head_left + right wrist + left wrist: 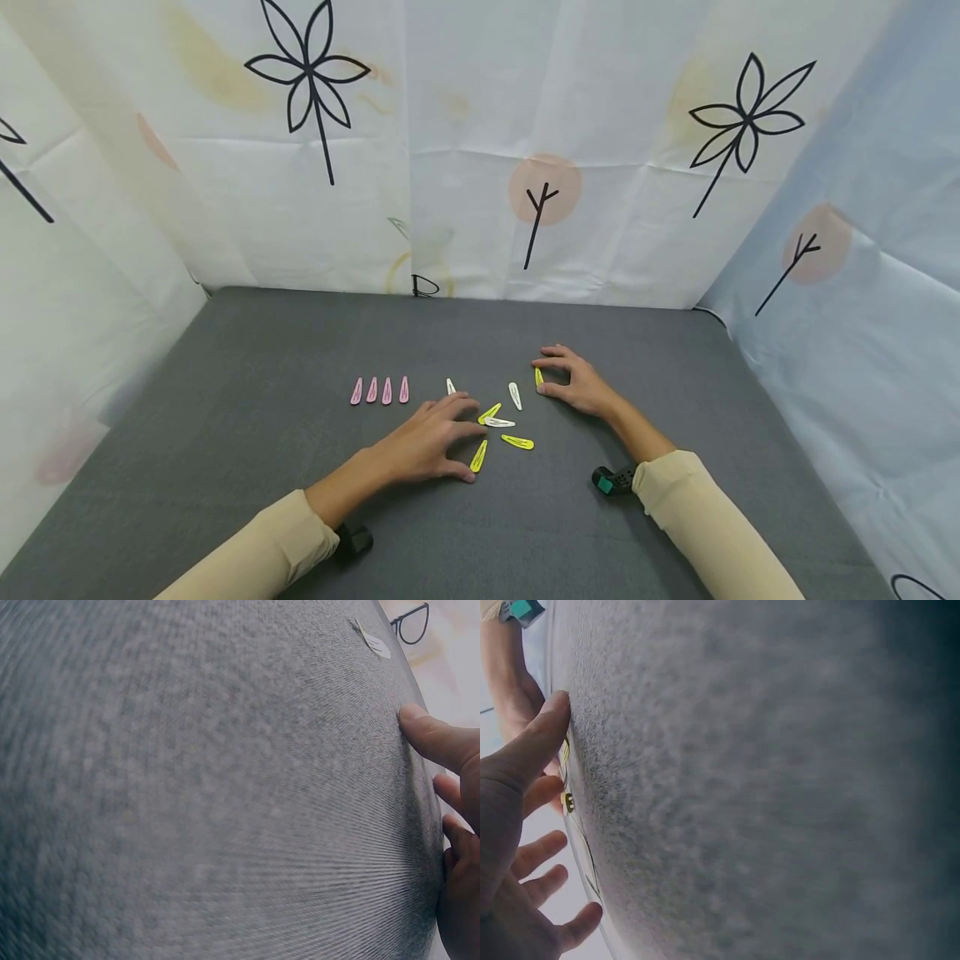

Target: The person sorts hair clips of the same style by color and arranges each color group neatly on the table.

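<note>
In the head view my right hand (576, 382) has a yellow hair clip (538, 377) between thumb and index fingertips, at the right of the scattered clips. My left hand (431, 437) is spread low over the table, with another yellow clip (478, 457) between its parted thumb and index tips. Close by lie two more yellow clips (517, 442), one partly under a white clip (500, 422). A second white clip (514, 396) lies nearer my right hand. Beyond the left fingers a further white clip (451, 386) is partly hidden. The left wrist view shows the left fingers (544, 739) apart.
Several pink hair clips (372, 390) stand in a row on the grey table (300, 350), left of the hands. White printed cloth (480, 208) hangs behind the table and along both sides. Each wrist wears a dark camera band (615, 481).
</note>
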Tool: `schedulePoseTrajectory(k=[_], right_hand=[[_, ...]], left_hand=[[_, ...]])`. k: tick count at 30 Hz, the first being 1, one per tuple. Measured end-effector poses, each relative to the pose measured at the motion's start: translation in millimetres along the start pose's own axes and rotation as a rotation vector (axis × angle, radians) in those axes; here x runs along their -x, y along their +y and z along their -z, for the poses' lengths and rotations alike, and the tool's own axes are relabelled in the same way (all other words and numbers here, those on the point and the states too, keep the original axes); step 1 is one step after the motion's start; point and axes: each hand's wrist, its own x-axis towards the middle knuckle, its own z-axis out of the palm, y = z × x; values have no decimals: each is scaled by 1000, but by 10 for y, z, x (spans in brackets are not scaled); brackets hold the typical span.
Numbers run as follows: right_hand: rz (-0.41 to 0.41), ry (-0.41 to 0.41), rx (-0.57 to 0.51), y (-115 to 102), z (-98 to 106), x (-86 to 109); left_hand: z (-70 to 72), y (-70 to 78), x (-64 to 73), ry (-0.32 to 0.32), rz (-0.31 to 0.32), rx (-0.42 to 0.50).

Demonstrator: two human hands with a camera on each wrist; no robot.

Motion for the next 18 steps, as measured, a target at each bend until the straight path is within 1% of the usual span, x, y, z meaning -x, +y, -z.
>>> schedulePoseTrajectory(k=[5, 7, 9, 12, 15, 18], right_hand=[[2, 4, 0, 11, -7, -3], [1, 5, -1, 16, -9, -4], [0, 5, -2, 19, -9, -4], [-4, 5, -3, 18, -6, -2], [-1, 4, -1, 14, -1, -3], [2, 1, 5, 10, 3, -3]], left_hand=[[-1, -9, -51, -38, 11, 5], [5, -11, -52, -47, 18, 14], [18, -20, -28, -41, 21, 27], [61, -55, 68, 5, 18, 40], [136, -125, 221, 81, 20, 45], [228, -216, 396, 149, 42, 38]])
